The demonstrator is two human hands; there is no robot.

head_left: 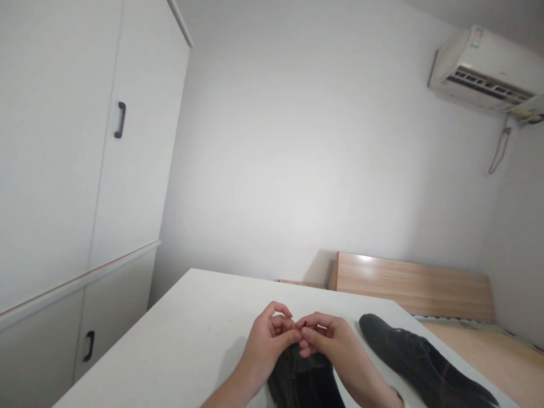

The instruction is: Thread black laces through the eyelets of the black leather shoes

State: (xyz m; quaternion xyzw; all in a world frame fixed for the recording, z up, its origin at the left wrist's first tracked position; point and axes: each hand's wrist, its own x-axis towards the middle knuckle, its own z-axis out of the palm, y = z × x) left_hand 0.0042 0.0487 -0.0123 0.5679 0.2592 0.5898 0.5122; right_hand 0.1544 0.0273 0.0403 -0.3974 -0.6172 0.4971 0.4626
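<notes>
A black shoe (302, 377) lies on the white table right in front of me, its opening toward me and its front part mostly covered by my hands. Above it, my left hand (272, 337) is closed, with thumb and forefinger pinched together; what they hold is hidden. My right hand (329, 337) meets it fingertip to fingertip and is closed in a pinch. A short dark bit of shoelace (304, 324) shows at its fingertips. To the right lies the other black shoe (419, 360), its laces on top, touched by neither hand.
The white table (187, 334) reaches forward toward a pale wall. On the left stands a white cabinet (140, 141) with dark handles. Beyond the table's right edge are a wooden headboard (408, 283) and a bed base (488, 351). An air conditioner (493, 68) hangs high on the right.
</notes>
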